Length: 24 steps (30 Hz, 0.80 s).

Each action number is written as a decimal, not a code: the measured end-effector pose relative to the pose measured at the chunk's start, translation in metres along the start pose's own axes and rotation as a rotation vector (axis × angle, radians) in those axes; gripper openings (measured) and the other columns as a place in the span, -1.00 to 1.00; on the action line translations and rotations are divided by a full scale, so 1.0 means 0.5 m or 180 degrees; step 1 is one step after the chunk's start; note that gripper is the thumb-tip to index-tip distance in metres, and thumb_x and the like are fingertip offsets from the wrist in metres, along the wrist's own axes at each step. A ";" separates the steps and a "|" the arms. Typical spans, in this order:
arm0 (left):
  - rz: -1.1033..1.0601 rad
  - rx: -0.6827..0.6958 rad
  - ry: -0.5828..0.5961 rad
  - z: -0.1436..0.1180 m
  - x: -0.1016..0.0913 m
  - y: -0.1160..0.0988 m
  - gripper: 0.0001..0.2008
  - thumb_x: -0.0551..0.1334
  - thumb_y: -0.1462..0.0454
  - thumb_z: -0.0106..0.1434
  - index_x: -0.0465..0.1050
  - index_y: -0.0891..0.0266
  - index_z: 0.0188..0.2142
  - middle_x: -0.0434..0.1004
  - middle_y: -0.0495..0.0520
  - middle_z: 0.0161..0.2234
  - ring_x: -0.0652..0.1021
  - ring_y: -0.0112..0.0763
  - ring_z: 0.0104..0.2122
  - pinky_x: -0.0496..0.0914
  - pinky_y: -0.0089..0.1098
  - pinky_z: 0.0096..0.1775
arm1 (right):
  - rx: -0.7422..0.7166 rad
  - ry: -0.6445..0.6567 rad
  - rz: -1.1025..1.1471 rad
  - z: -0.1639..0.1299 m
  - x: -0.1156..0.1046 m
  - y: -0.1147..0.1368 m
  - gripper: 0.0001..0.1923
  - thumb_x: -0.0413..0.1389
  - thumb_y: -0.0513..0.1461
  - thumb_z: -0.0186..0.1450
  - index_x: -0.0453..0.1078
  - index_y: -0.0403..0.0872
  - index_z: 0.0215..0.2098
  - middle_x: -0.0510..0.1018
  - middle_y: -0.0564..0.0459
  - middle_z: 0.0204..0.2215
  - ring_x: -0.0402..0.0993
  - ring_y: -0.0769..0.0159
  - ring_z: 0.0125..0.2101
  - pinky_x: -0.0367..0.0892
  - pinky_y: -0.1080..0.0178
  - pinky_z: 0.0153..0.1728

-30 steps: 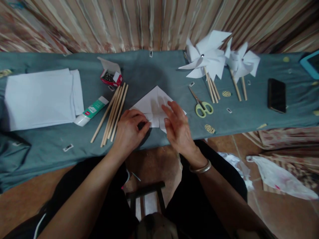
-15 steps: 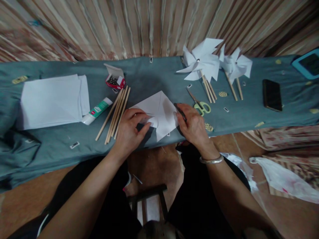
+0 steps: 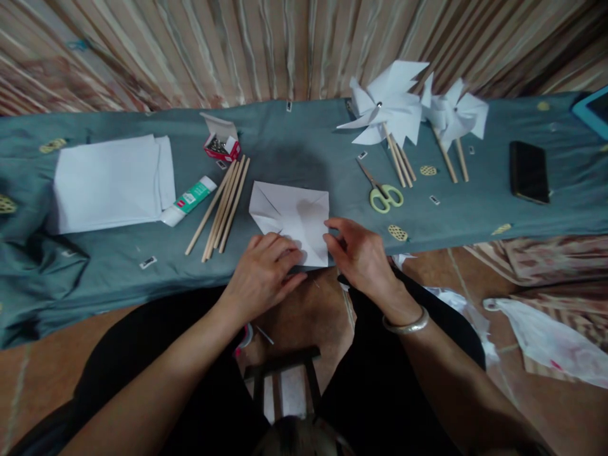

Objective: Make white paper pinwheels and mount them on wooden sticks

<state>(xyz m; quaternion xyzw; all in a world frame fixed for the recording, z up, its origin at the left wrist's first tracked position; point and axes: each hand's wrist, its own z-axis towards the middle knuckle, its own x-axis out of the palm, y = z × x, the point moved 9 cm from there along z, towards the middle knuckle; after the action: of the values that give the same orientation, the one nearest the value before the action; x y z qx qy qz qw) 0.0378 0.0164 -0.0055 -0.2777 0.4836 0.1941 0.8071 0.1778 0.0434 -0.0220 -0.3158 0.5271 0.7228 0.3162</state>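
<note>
- At nine o'clock from the folded paper, on the cloth-covered table (image 3: 475, 212), lies a flat stack of smooth white sheets (image 3: 107, 183).
- Also towards nine, a green-and-white tube (image 3: 190, 201) lies at a slant, then round, pale wooden sticks (image 3: 225, 209) in a loose bundle.
- Towards eleven, a small red card box (image 3: 222, 145), flap raised, holds tiny shiny pieces.
- The left grip (image 3: 263, 269) has its curled fingers over the near edge of the paper, at seven o'clock; whether it pinches, I cannot tell.
- The folded paper (image 3: 306, 215), white, creased and flat-sided, lies on the table between both grips.
- The right grip (image 3: 356, 253) is narrow, thumb and forefinger slightly apart at the paper's four o'clock edge.
- Between two and three, green-handled metal scissors (image 3: 380, 191).
- Between one and two, crisp-bladed paper pinwheels (image 3: 394, 104) on wooden sticks.
- Near three, a dark, rounded-corner phone (image 3: 529, 172).
</note>
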 end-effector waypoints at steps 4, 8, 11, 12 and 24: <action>0.0035 -0.0085 0.0005 -0.013 0.012 0.010 -0.88 0.26 0.32 0.28 0.48 0.28 -0.18 0.56 0.15 -0.19 0.51 -0.21 -0.22 0.42 -0.23 -0.23 | -0.0244 0.0131 0.0015 -0.004 0.001 0.011 -0.75 0.00 -0.30 0.32 0.46 -0.16 -0.10 0.62 -0.15 -0.18 0.56 0.12 -0.19 0.46 0.06 -0.10; -0.0155 -0.0117 -0.0191 -0.020 0.002 0.021 -0.89 0.23 0.34 0.31 0.50 0.32 -0.19 0.56 0.17 -0.22 0.52 -0.28 -0.25 0.47 -0.29 -0.22 | -0.0497 0.0458 0.0156 -0.010 0.005 0.019 -0.67 -0.02 -0.37 0.29 0.46 -0.11 -0.04 0.53 -0.18 0.05 0.45 0.06 0.05 0.36 -0.07 0.07; -0.0309 -0.0208 -0.0267 -0.023 -0.004 0.027 -0.87 0.21 0.34 0.33 0.50 0.34 -0.17 0.57 0.17 -0.24 0.53 -0.29 -0.24 0.50 -0.29 -0.21 | -0.0434 0.0793 0.0467 -0.012 0.019 0.018 -0.60 0.04 -0.40 0.24 0.45 -0.03 0.01 0.44 -0.13 0.17 0.37 0.07 0.16 0.35 -0.07 0.11; -0.0345 -0.0249 -0.0272 -0.024 -0.004 0.029 -0.87 0.19 0.34 0.33 0.50 0.34 -0.17 0.57 0.16 -0.24 0.53 -0.30 -0.24 0.50 -0.29 -0.22 | -0.0390 0.0879 0.0597 -0.013 0.024 0.018 -0.59 0.07 -0.40 0.22 0.45 -0.01 0.00 0.43 -0.11 0.18 0.35 0.08 0.18 0.34 -0.07 0.12; -0.0344 -0.0398 -0.0161 -0.027 0.001 0.035 -0.85 0.14 0.33 0.37 0.48 0.32 -0.17 0.57 0.15 -0.23 0.51 -0.30 -0.25 0.47 -0.31 -0.22 | 0.0204 0.0438 0.1550 0.018 0.050 0.002 -0.93 0.22 -0.19 0.24 0.51 -0.01 -0.37 0.52 -0.05 0.05 0.49 0.16 0.03 0.33 -0.01 0.12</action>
<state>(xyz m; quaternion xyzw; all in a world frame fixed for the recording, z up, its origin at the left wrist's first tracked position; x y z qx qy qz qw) 0.0187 0.0214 -0.0156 -0.3482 0.4343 0.1871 0.8094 0.1608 0.0549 -0.0388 -0.2178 0.6305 0.7374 0.1060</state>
